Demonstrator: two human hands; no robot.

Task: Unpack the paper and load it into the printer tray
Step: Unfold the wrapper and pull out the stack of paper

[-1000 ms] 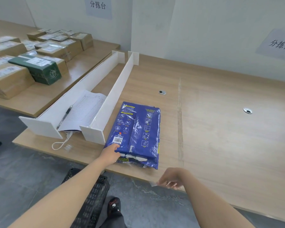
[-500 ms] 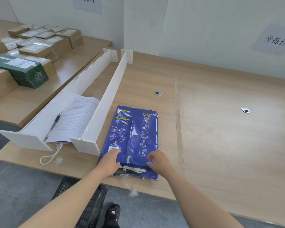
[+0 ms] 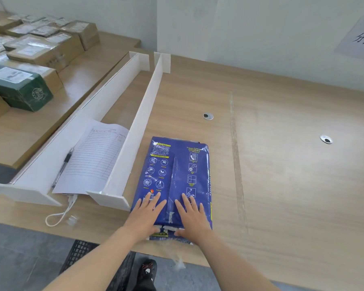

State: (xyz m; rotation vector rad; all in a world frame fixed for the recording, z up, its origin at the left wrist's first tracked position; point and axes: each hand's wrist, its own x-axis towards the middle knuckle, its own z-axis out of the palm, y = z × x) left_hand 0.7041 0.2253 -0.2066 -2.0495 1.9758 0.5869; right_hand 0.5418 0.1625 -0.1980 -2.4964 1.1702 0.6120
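A blue wrapped pack of paper [image 3: 178, 164] lies flat on the wooden table [image 3: 282, 185], its near end at the table's front edge. My left hand [image 3: 147, 215] and my right hand [image 3: 192, 219] both lie flat on top of the pack's near end, fingers spread. Their thumbs sit at the near end flap, where white tape and torn wrapper show. Neither hand is closed around anything. No printer or tray is in view.
White divider boards [image 3: 143, 114] stand left of the pack, with a lined form [image 3: 97, 158] and pen [image 3: 63, 166] between them. A white cable [image 3: 61, 215] lies near the edge. Cardboard boxes [image 3: 40, 49] fill the left table. A black crate [image 3: 86, 255] sits on the floor below.
My right hand came up from the table edge onto the pack. Both hands slid further onto its top and spread flat. A clear scrap dropped below the edge.
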